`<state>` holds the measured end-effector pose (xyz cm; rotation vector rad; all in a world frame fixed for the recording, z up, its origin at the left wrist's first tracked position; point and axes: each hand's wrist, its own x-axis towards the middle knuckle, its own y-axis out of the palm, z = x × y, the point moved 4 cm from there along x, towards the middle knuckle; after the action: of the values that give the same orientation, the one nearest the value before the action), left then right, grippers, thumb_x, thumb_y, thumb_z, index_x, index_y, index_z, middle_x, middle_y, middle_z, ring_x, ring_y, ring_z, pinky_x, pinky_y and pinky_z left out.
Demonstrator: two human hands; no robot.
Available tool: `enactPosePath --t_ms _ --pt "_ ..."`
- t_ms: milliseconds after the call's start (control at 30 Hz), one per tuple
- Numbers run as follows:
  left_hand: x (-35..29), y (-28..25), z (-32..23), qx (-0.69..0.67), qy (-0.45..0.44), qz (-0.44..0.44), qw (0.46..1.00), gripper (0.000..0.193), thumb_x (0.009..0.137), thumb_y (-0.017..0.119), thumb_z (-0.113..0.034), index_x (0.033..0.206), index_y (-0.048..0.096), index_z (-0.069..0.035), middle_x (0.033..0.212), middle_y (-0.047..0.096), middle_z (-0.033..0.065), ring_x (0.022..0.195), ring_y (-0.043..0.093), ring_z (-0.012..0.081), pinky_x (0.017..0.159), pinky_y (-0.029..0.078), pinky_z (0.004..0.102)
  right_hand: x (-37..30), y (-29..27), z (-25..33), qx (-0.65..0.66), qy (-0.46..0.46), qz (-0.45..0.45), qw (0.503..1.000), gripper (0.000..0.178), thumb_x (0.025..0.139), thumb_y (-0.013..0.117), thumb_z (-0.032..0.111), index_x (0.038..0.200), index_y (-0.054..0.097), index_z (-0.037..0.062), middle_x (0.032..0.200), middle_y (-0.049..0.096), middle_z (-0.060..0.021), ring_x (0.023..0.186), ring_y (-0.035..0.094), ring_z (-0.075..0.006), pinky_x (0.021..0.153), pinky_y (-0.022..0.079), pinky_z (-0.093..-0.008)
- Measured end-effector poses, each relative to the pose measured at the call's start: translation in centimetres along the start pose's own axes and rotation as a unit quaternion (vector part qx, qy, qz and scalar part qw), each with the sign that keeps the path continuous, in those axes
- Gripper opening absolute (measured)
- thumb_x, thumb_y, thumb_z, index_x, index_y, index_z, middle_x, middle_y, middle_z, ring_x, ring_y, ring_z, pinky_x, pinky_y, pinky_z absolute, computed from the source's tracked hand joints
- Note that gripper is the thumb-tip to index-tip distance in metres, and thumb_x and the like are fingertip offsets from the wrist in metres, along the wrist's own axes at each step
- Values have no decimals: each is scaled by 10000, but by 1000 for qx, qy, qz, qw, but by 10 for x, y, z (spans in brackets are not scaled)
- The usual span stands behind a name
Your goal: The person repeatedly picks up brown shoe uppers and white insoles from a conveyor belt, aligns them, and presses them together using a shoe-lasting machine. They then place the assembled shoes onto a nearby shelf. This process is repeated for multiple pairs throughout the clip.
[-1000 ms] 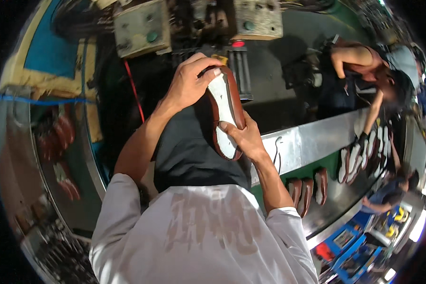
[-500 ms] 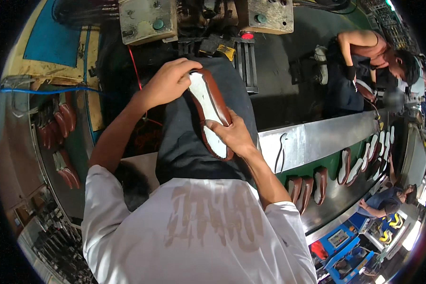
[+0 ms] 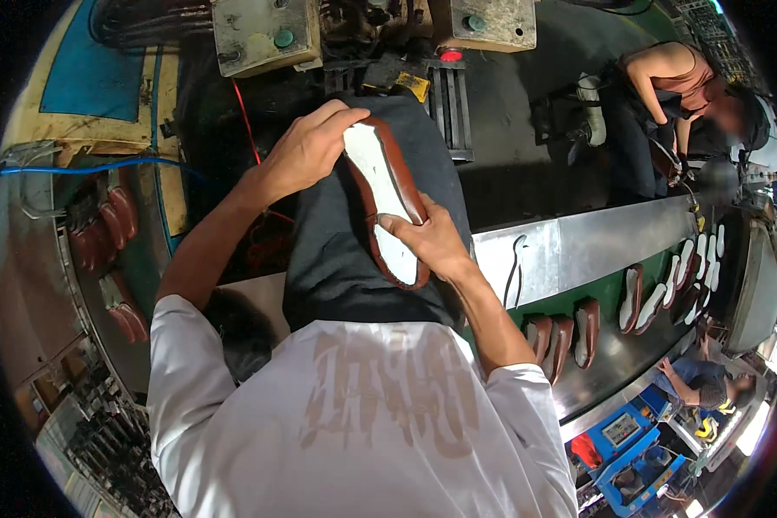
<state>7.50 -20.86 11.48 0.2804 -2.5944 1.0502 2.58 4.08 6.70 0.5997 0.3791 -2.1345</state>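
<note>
Over my dark-trousered lap lies a brown leather shoe upper (image 3: 373,175), its white bottom turned toward me and the brown leather folded in around the edge. My left hand (image 3: 313,148) pinches the far end, fingers closed at its rim. Around the nearer part wraps my right hand (image 3: 433,240), its thumb pressed on the white bottom and its fingers hidden behind the brown side. The shoe slants, far end toward the left and near end toward the right.
On my right, a metal-edged conveyor (image 3: 570,255) carries several similar brown shoe uppers (image 3: 586,332). A rack (image 3: 104,259) at left holds more. Ahead stands a machine with grey control boxes (image 3: 483,22) and a red button (image 3: 450,54). A co-worker (image 3: 665,86) bends at the upper right.
Both my hands keep their hold on the shoe upper, which has barely shifted. The co-worker at the upper right has bent over and lowered their hands.
</note>
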Motion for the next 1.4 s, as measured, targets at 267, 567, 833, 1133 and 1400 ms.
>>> enactPosePath --t_ms 267,567,833,1133,1400 --pt "12 -26 -42 49 -15 -119 992 469 868 601 144 1305 677 -8 1181 674 151 1046 694 331 909 559 419 1 -20 44 -188 -149 -69 968 1015 852 873 281 1623 321 -82 1392 654 -329 1249 689 -438 1063 539 -467" --pt "-1 5 -115 -370 -127 -5 920 1078 772 880 -55 1671 291 12 1684 421 192 1582 389 290 1292 304 430 22 -28 0 -181 -397 -130 891 1195 768 921 110 1664 156 -86 1561 464 -362 1427 520 -507 1180 447 -520" --pt "5 18 -124 -218 -31 37 975 791 734 839 -28 1467 543 -22 1484 574 184 1406 570 345 1192 443 432 17 -16 -21 -237 -442 -168 848 1213 866 919 212 1661 50 -77 1439 596 -317 1253 681 -437 1039 567 -484" --pt "12 23 -127 -204 -33 57 977 763 741 826 -35 1447 535 -36 1425 575 159 1377 572 327 1173 450 426 14 -17 -11 -194 -451 -154 858 1229 824 925 163 1667 65 -78 1477 558 -311 1308 628 -460 1099 517 -496" --pt "51 0 -81 -311 -45 -6 949 934 847 845 -172 1635 363 -28 1616 482 235 1485 512 364 1212 436 483 -17 -48 61 -171 -192 30 966 1162 854 900 284 1693 157 -23 1494 582 -316 1373 621 -395 1137 497 -458"
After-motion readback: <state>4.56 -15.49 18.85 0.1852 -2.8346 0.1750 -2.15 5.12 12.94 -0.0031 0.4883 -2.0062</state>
